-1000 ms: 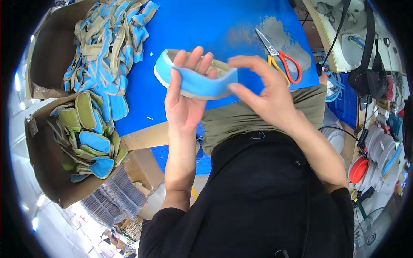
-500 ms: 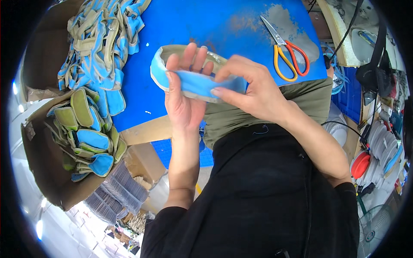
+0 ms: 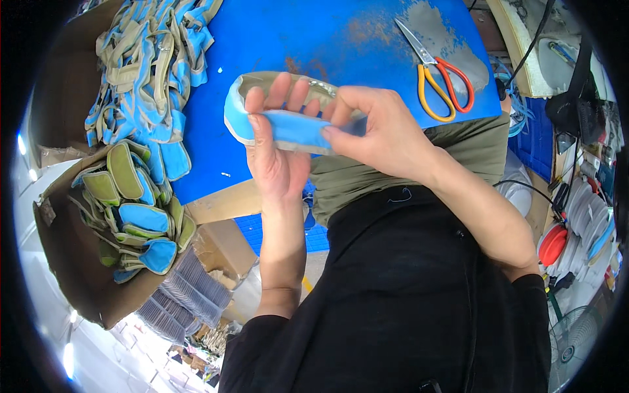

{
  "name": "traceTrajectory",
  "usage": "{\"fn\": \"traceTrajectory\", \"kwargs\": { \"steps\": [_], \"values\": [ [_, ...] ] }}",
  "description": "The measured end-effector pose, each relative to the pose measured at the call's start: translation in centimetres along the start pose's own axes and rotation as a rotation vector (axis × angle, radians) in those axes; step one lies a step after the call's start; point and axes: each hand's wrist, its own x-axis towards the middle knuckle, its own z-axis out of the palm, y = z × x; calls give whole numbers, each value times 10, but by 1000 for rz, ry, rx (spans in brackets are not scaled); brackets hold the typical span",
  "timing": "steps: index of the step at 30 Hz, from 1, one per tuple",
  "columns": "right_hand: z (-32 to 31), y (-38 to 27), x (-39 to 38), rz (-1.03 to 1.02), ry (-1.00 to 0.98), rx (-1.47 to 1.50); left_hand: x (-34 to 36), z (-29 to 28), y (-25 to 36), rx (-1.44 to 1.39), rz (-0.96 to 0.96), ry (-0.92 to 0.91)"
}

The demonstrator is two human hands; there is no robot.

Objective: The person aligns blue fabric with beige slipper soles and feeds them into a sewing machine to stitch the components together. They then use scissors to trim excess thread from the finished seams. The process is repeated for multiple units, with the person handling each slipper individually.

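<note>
A blue fabric band (image 3: 291, 131) with beige edging and a beige inner side is held up as a loop above the blue table. My left hand (image 3: 280, 167) holds it from below, fingers inside the loop and thumb against the outer blue face. At the loop's right end, my right hand (image 3: 393, 134) pinches the band between thumb and fingers, which hide part of that end. Scissors (image 3: 438, 82) with one orange-yellow and one red handle lie with blades parted on the table, beyond my right hand.
Similar blue and beige bands are heaped (image 3: 147, 65) at the table's far left. Below the heap, a cardboard box (image 3: 72, 275) holds several green and blue padded pieces (image 3: 141, 216). The blue tabletop (image 3: 288, 33) has worn grey and brown patches. Black cables hang at the right.
The band and both hands have shifted slightly left in the picture. My right thumb and fingers have closed nearer together on the band's right end. The view has moved a little.
</note>
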Motion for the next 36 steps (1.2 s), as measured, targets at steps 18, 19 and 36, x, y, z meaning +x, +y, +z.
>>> {"fn": "traceTrajectory", "kwargs": {
  "steps": [18, 19, 36],
  "values": [
    [-32, -32, 6, -455, -98, -227, 1, 54, 102, 1520, 448, -317],
    [-34, -35, 8, -459, -127, -216, 16, 61, 103, 1481, 343, -427],
    [-52, -33, -5, -129, -205, -88, 48, 52, 71, 1206, -125, -609]
  ]
}}
